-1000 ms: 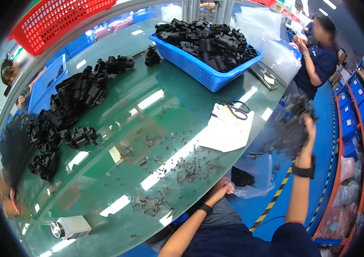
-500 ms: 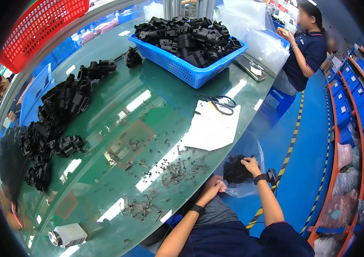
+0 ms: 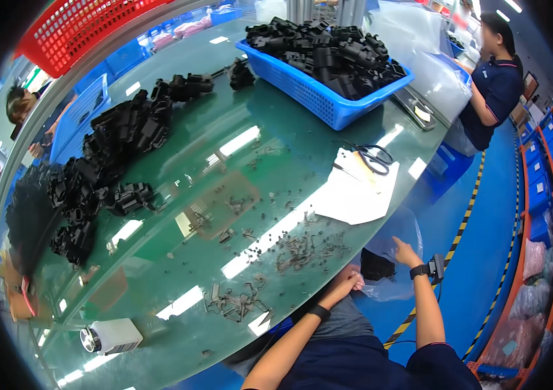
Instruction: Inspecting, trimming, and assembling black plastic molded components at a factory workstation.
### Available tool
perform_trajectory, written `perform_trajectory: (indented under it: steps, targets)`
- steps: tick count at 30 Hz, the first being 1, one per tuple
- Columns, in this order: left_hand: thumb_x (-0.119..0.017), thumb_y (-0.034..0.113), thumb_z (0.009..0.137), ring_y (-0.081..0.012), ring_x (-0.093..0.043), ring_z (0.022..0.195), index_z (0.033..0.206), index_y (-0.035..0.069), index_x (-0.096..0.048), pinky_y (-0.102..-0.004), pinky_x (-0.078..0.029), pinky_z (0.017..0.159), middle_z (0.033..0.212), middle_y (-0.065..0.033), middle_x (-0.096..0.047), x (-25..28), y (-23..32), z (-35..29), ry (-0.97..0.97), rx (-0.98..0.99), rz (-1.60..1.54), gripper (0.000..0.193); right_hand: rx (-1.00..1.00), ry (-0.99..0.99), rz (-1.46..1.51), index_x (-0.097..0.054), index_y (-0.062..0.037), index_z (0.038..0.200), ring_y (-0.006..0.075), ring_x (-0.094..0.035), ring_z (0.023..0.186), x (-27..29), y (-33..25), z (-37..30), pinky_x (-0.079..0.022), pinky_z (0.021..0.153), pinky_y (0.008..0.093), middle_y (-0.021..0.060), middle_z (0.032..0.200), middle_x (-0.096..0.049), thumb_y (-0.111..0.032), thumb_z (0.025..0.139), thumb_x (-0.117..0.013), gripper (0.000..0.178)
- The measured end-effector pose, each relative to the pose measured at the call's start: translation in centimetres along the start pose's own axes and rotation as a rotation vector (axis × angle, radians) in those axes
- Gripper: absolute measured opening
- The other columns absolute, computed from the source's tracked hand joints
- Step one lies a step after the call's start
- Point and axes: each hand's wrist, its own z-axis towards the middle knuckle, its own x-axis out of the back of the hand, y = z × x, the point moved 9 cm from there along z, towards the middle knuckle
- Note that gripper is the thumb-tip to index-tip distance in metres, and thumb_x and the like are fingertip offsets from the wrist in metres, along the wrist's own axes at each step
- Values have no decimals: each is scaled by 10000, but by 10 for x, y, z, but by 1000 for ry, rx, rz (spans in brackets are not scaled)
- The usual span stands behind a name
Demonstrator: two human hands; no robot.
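Observation:
A clear plastic bag (image 3: 380, 290) hangs just off the table's near edge with a dark mass of small black parts (image 3: 377, 266) inside it. At the bag's near left side, my left hand (image 3: 349, 282) is closed on the plastic, its fingertips partly hidden. My right hand (image 3: 408, 253) is over the bag's right side, index finger stretched out, with nothing visible in it. On the green table, small black parts and thin bent pieces (image 3: 299, 252) lie scattered close to the bag. Another cluster of thin pieces (image 3: 237, 302) lies nearer me.
A blue basket (image 3: 328, 107) heaped with black moulded parts stands at the back. More such parts (image 3: 123, 140) form a row at left. Black scissors (image 3: 375, 158) rest on white paper (image 3: 354, 201). A white bottle (image 3: 114, 336) lies front left. A co-worker (image 3: 494, 88) is at right.
My right hand has lifted off the black parts in the bag and shifted right, its index finger now extended. The left hand stays at the bag. The whole view has shifted slightly.

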Motion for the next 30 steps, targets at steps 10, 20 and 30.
perform_trajectory:
  steps: [10, 20, 30]
  targets:
    - [-428, 80, 903, -140, -573, 679, 1082, -49, -415, -242, -476, 635, 792, -109, -596, 7, -24, 8, -72, 23, -12, 220, -265, -19, 206, -376, -32, 1314, 312, -609, 882, 7, 12, -12, -478, 768, 352, 239, 994, -593, 30, 685, -594, 669]
    - [-453, 133, 897, -119, -567, 618, 785, -22, -573, -230, -470, 595, 691, -79, -591, 16, -46, 17, 5, -28, 23, 226, -509, -234, 284, -450, -15, 1234, 197, -593, 503, 35, -20, -4, -470, 425, 287, 119, 662, -588, 9, 749, -575, 501]
    - [-431, 133, 863, -120, -576, 586, 765, -3, -570, -225, -471, 565, 659, -80, -599, 8, -50, 23, 32, -28, 36, 218, 231, 234, 171, -556, -10, 984, 186, -563, 699, 129, -168, -41, -459, 645, 297, 107, 924, -561, 26, 723, -587, 264]
